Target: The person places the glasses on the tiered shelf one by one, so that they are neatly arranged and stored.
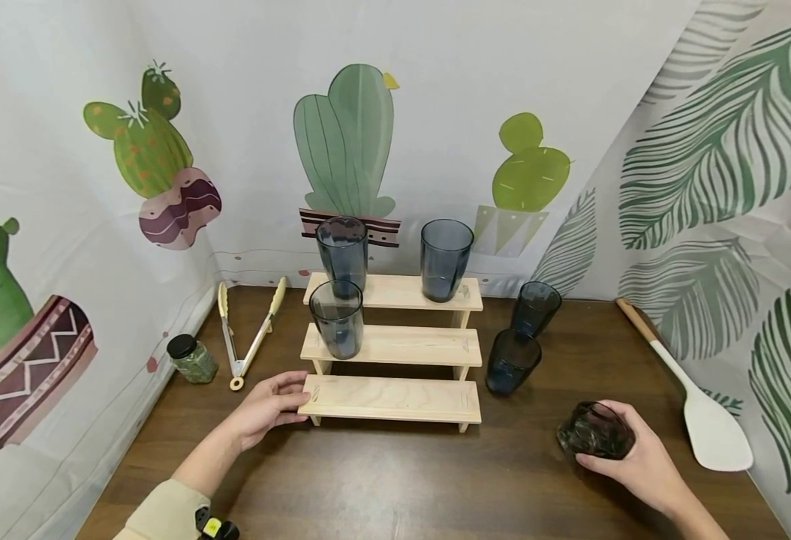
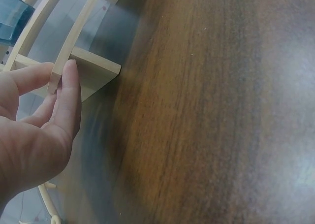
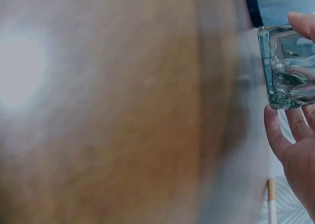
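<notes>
My left hand pinches the left end of the lowest step of a three-tier wooden stand. In the left wrist view the thumb lies on one face of the board and the fingers on the other. To the right, my right hand grips a dark, wavy-looking glass between thumb and fingers; its thick glass shows bluish in the right wrist view. Two blue-grey tumblers, left and right, stand on the top step. Another tumbler stands at the middle step's left end.
Two more dark tumblers, one behind and one in front, stand right of the stand. A white spatula with a wooden handle lies at the far right. Tongs and a black-lidded jar are on the left. A printed cloth hangs behind.
</notes>
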`<action>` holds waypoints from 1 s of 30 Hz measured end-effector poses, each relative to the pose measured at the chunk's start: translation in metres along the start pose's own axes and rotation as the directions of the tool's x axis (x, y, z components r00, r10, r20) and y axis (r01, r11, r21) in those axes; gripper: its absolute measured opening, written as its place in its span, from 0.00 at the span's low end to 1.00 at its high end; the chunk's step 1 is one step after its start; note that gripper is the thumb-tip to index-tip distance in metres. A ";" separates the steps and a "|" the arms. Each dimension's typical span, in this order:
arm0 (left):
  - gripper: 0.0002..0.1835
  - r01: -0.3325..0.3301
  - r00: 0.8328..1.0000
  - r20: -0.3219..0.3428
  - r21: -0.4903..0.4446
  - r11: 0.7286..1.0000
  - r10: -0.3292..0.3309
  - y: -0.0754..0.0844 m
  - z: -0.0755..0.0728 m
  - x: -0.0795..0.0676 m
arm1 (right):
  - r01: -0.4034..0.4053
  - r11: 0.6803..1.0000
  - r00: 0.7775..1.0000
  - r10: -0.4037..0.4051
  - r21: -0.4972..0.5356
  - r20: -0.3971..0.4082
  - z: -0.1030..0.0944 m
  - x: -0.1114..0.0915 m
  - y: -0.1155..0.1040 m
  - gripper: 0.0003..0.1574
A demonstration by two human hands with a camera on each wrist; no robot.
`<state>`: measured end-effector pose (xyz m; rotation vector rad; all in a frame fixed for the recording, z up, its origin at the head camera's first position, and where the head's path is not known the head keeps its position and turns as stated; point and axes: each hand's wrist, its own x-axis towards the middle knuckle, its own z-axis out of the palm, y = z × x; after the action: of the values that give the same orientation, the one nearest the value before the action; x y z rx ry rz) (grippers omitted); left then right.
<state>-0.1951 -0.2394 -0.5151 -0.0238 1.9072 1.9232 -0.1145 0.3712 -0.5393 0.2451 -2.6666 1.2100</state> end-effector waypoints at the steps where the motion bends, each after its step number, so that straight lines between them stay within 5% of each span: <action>1: 0.38 0.000 1.000 0.000 0.001 1.000 0.000 0.000 0.000 0.000 | 0.005 1.000 1.000 -0.005 0.002 -0.001 0.000 0.001 -0.001 0.54; 21: 0.37 -0.017 1.000 0.003 -0.010 1.000 0.017 -0.005 -0.003 0.003 | 0.070 0.995 0.998 -0.070 0.071 0.000 -0.011 0.039 -0.063 0.53; 30: 0.37 -0.016 1.000 0.001 -0.008 1.000 0.016 -0.005 -0.003 0.003 | 0.113 0.988 0.991 -0.105 0.109 -0.077 -0.009 0.056 -0.096 0.54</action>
<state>-0.1970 -0.2412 -0.5213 -0.0098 1.9049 1.9415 -0.1452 0.3119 -0.4501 0.3535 -2.4924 1.3116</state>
